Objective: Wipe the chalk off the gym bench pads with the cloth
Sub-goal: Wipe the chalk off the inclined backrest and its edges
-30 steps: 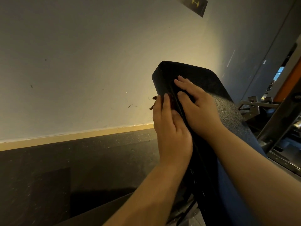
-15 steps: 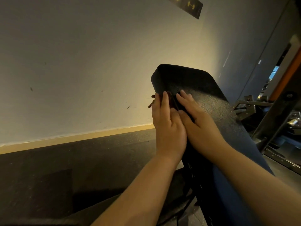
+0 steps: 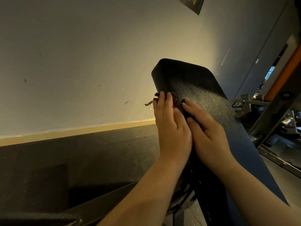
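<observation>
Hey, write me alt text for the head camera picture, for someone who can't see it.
A left hand presses a frayed dark red cloth against the side edge of a tilted black bench pad, with the right hand flat on the pad's face beside it. Behind are a pale wall, dark floor and, at right, a metal frame.

Your left hand (image 3: 172,128) covers nearly all of the cloth (image 3: 174,97), so only a frayed dark-red edge shows past your fingertips, and how your palm and thumb meet it is hidden. The bench pad (image 3: 203,95) runs behind your right hand (image 3: 210,136) and off the bottom edge, and any chalk on its dark skin is too faint to tell. The sign (image 3: 194,4) is cut off at the top edge, and the metal frame (image 3: 273,115) at right is dim, blurred and cropped
</observation>
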Available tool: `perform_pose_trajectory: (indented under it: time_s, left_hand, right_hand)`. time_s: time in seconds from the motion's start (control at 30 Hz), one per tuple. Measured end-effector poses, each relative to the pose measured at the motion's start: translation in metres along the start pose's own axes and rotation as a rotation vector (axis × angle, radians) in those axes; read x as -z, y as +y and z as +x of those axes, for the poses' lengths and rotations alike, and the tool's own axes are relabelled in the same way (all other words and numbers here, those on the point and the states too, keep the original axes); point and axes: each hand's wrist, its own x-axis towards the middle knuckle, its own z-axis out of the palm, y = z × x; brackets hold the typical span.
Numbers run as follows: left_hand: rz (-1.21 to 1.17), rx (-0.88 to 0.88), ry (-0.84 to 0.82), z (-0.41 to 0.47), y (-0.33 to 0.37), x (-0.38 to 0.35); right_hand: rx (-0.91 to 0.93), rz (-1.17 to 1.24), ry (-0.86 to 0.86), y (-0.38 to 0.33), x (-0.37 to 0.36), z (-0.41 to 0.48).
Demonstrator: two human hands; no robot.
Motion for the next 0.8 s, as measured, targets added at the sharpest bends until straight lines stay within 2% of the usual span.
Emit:
perform_pose_trajectory:
  time_s: [0.17,0.27,0.4,0.57,0.8]
  left_hand:
    - [-0.017,-0.014,-0.054,-0.065,-0.007,0.003]
    - [0.042,0.058,-0.066,-0.030,-0.003,0.004]
    - [-0.028,0.105,-0.011,-0.001,0.005,0.004]
    - [-0.026,-0.018,-0.027,-0.071,-0.003,0.004]
    - [-0.055,0.075,0.064,0.026,0.011,-0.003]
  right_hand:
    - [0.010,-0.010,-0.015,0.003,0.001,0.000]
    - [0.009,-0.003,-0.014,0.002,0.001,0.000]
    - [0.019,-0.006,-0.012,0.003,0.001,-0.001]
    - [0.026,0.001,-0.016,0.007,0.001,0.000]
    - [0.014,0.081,0.005,0.009,0.002,0.002]
